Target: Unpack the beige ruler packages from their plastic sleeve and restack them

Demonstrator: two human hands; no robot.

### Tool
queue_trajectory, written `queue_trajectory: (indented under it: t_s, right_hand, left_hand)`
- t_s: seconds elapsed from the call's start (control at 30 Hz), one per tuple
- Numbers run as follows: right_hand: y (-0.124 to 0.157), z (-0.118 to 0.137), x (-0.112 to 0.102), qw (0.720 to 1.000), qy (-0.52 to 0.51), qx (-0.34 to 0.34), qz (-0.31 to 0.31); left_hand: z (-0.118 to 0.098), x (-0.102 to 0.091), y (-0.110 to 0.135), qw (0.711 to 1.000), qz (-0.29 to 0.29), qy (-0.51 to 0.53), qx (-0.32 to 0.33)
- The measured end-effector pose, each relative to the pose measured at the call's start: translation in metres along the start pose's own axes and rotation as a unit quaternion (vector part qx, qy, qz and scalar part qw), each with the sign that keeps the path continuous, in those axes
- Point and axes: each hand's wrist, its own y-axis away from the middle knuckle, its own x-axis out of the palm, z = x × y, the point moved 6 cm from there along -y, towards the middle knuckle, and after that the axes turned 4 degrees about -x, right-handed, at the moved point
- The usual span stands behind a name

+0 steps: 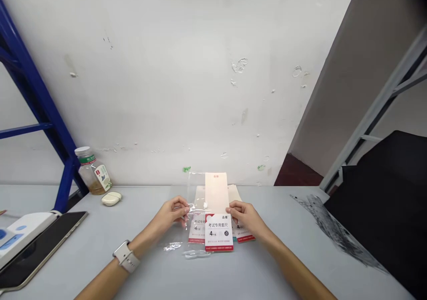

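My left hand (174, 214) pinches the left edge of a clear plastic sleeve (197, 188) held upright over the grey table (267, 264). My right hand (243, 216) grips a long paper card (217, 202) with a red-and-white printed label at its bottom end, and the card's pale upper part lies against or inside the sleeve. Under the hands lies a small stack of similar printed cards (245, 237). A loose strip of clear plastic (196, 253) rests on the table just in front of them. A white watch sits on my left wrist.
A jar with a green-banded lid (89, 170) and a small pale case (111, 198) stand at the back left near a blue metal frame (36, 99). A dark tablet (40, 246) and a white-blue device (20, 235) lie at the left. A black surface (387, 202) borders the right.
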Motion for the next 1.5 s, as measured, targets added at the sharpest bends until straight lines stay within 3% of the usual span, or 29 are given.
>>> queue_trajectory:
  t_s: [0.13,0.27,0.47,0.6,0.7,0.8,0.9,0.97,1.1,1.3,1.5]
  right_hand:
    - [-0.003,-0.004,-0.035,0.999,0.021,0.032,-0.028]
    - [-0.005,-0.014,-0.06,0.997,0.047,0.053,-0.031]
    - [-0.009,-0.031,-0.071,0.986,0.158,0.049,-0.033]
    - [-0.004,-0.023,-0.076,0.963,0.246,0.024,-0.108]
    - [0.002,-0.005,-0.059,0.948,0.289,-0.028,-0.131]
    - [0.008,0.012,-0.016,0.931,0.334,-0.131,-0.062]
    - [0.014,0.014,0.023,0.915,0.368,-0.167,0.004]
    - [0.016,0.013,0.037,0.909,0.379,-0.173,0.017]
    - [0.016,0.012,0.044,0.926,0.348,-0.147,0.015]
    - [0.01,0.007,0.039,0.979,0.189,-0.07,0.03]
    - [0.009,0.004,0.041,0.987,0.159,-0.031,0.009]
  left_hand:
    - [-0.004,-0.037,-0.005,0.988,-0.083,-0.103,0.08]
    - [0.0,-0.057,-0.005,0.953,-0.137,-0.254,0.087]
    - [0.009,-0.058,-0.002,0.855,-0.156,-0.494,-0.003]
    - [0.003,-0.049,0.002,0.807,-0.165,-0.563,0.067]
    - [-0.007,-0.031,0.009,0.795,-0.139,-0.567,0.161]
    - [-0.013,-0.001,0.018,0.803,-0.047,-0.546,0.232]
    - [-0.016,0.022,0.027,0.793,0.012,-0.553,0.253]
    - [-0.015,0.032,0.03,0.787,0.031,-0.562,0.254]
    - [-0.012,0.038,0.03,0.78,0.051,-0.572,0.247]
    - [-0.013,0.037,0.029,0.789,0.044,-0.551,0.267]
    - [-0.013,0.038,0.028,0.798,0.045,-0.544,0.254]
